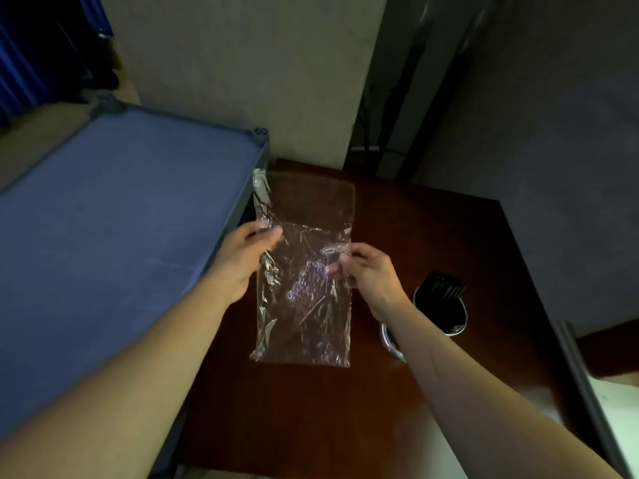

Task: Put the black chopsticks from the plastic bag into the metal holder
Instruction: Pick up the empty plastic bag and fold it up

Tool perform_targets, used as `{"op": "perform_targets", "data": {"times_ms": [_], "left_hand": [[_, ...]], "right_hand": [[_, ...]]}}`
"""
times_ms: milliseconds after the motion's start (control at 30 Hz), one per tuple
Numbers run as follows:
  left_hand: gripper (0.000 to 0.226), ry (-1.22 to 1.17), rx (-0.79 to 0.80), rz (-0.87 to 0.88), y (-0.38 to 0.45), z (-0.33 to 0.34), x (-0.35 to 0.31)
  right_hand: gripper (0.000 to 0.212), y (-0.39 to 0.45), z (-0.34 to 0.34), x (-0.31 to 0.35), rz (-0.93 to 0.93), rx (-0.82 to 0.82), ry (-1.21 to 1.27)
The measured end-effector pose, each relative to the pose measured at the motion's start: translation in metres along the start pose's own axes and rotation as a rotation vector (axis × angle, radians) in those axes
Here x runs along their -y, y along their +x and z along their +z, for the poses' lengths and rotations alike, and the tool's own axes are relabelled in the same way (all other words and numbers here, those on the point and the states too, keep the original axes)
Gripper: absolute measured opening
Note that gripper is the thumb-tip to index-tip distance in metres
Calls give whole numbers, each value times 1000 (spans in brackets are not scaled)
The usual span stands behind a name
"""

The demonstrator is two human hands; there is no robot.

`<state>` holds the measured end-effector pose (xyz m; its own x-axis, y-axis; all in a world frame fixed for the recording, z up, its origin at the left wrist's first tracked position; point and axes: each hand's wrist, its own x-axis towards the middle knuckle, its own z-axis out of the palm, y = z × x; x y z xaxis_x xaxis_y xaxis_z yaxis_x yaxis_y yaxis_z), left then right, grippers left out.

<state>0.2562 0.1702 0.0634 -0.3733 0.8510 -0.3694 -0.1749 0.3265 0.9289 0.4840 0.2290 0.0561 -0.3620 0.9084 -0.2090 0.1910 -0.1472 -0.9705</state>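
A clear, crinkled plastic bag (304,295) hangs in the air above the dark brown table (449,236). I see no chopsticks inside it. My left hand (247,257) pinches its left edge and my right hand (366,271) pinches its right edge. To the right of my right wrist stands the round metal holder (441,307) on the table. The ends of several black chopsticks (444,285) stick out of its top.
A cot with blue fabric (114,236) and a grey frame runs along the table's left side. A pale wall (259,81) and dark cables rise behind the table. A grey rail (587,392) and a light surface lie at the lower right.
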Motion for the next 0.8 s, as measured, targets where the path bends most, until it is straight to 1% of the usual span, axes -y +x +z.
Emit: {"op": "perform_targets", "data": {"times_ms": [33,67,100,167,333,367,433,467,500,600,667,733,800], "left_hand": [[44,-46,27,54,-1,1,-11],[29,-88,42,97,-1,3,-19],[21,-132,47,131,-2,6,-29],[16,-202,48,166,-4,15,-45],[17,-225,82,239,-9,33,-76],[17,-232,96,249,-10,36,-80],[18,-238,130,270,-12,40,-89],[18,-236,148,281,-13,42,-94],[18,-230,167,290,-14,44,-99],[17,-223,235,300,-19,48,-113],[17,-214,263,313,-23,50,-121],[17,-175,285,343,-25,51,-129],[16,-154,311,374,-27,51,-137]], "right_hand": [[12,-3,-7,8,-15,10,15],[11,-5,-13,13,-25,17,27],[10,-8,-19,19,-38,22,42],[8,-12,-31,32,-62,34,85],[8,-21,-50,57,-124,39,105],[13,-23,-52,61,-137,33,124],[29,-27,-55,74,-169,7,185],[33,-28,-57,82,-192,-14,196],[32,-29,-59,89,-223,-40,181],[19,-29,-67,109,-304,-124,113],[15,-30,-72,119,-347,-148,89],[16,-31,-77,130,-375,-151,101],[23,-32,-83,139,-387,-139,157]]}}
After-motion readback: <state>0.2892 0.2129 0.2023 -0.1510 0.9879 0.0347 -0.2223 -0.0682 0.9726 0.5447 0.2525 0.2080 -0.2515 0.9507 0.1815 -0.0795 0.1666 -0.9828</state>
